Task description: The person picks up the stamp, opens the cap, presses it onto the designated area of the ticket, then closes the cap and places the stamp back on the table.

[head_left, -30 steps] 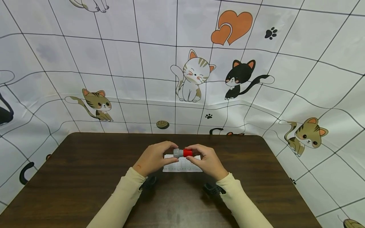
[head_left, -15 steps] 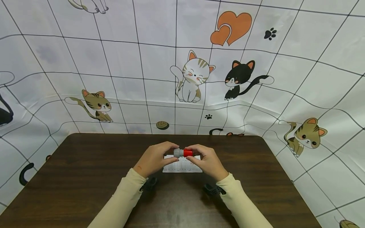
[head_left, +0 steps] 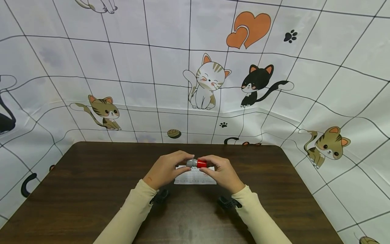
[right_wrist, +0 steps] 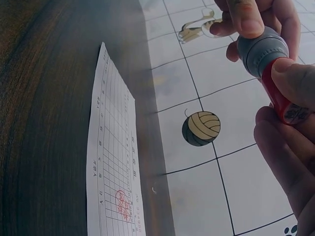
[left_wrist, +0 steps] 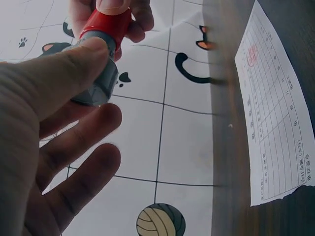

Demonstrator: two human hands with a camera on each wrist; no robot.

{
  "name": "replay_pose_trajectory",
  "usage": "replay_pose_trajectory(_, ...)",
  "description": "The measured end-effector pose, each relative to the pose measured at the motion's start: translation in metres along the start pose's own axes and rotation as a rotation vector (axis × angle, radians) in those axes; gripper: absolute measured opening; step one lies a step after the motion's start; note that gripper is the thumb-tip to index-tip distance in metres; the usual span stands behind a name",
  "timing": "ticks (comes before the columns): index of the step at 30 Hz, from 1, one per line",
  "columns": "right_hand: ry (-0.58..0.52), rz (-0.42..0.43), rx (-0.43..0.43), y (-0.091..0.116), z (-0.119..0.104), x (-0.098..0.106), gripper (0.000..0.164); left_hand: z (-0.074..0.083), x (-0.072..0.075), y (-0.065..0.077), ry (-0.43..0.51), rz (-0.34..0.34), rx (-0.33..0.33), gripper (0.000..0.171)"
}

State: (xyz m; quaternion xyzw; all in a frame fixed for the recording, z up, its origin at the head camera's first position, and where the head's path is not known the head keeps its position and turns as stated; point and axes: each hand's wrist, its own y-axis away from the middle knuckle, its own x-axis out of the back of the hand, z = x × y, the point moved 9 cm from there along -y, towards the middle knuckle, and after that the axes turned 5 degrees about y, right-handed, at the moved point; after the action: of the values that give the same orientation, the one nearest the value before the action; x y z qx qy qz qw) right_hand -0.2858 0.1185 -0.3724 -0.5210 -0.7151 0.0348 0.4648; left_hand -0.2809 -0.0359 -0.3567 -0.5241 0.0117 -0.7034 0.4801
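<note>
Above the table, both hands hold a small seal stamp with a grey part and a red part joined end to end. My left hand pinches the grey part between thumb and fingers, its other fingers spread apart in the left wrist view. My right hand pinches the red part. In the right wrist view the red part's end face shows a dark carved-looking pattern. Beneath the hands lies a white printed form with a ruled grid and a round red stamp mark.
The dark brown wooden table ends at a far edge behind the hands. A white sheet printed with cats and grid lines hangs around its back and sides. Dark straps sit at the wrists.
My left thumb and fingertips have shifted slightly right along the grey part, and the stamp has tilted a little. The right hand has hardly moved, and the form lies in the same place.
</note>
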Motion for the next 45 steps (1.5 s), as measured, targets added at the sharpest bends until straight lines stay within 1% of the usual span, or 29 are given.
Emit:
replay_pose_trajectory(5,0.01,-0.006,0.004,0.0011,0.0012,0.0,0.031,-0.0029,-0.0028,0.0009,0.075,-0.041,0.019,0.049)
replay_pose_trajectory(7,0.016,-0.008,0.003,0.0015,0.0018,-0.0003,0.031,-0.0038,-0.0037,0.0013,0.079,-0.053,0.025,0.048)
replay_pose_trajectory(11,0.02,-0.015,-0.007,0.0021,0.003,-0.0012,0.031,-0.0033,-0.0054,0.0008,0.043,-0.064,0.02,0.045)
replay_pose_trajectory(15,0.015,-0.016,0.005,0.0021,0.0018,-0.0013,0.031,-0.0036,-0.0056,0.0001,-0.016,-0.045,0.013,0.044)
replay_pose_trajectory(17,0.011,-0.016,0.015,0.002,0.001,-0.0014,0.031,-0.0042,-0.005,0.0,-0.028,-0.033,0.016,0.045)
replay_pose_trajectory(19,0.011,-0.013,0.017,0.0022,0.0007,-0.0011,0.031,-0.0048,-0.0045,0.0001,-0.034,-0.025,0.025,0.045)
replay_pose_trajectory(25,0.017,-0.008,-0.008,0.0014,0.0026,-0.0002,0.03,-0.0086,-0.0029,0.0004,-0.045,-0.004,0.083,0.045)
replay_pose_trajectory(27,0.016,-0.012,-0.01,0.0009,0.0031,-0.0001,0.031,-0.0092,-0.0027,0.0004,-0.056,0.001,0.088,0.044)
replay_pose_trajectory(35,0.026,-0.035,-0.01,0.0,0.0051,0.0012,0.031,-0.0049,-0.0031,-0.0006,-0.059,-0.009,0.046,0.042)
replay_pose_trajectory(45,0.034,-0.045,-0.013,0.0003,0.0063,0.0012,0.031,-0.0041,-0.0028,0.0003,-0.075,-0.013,0.052,0.042)
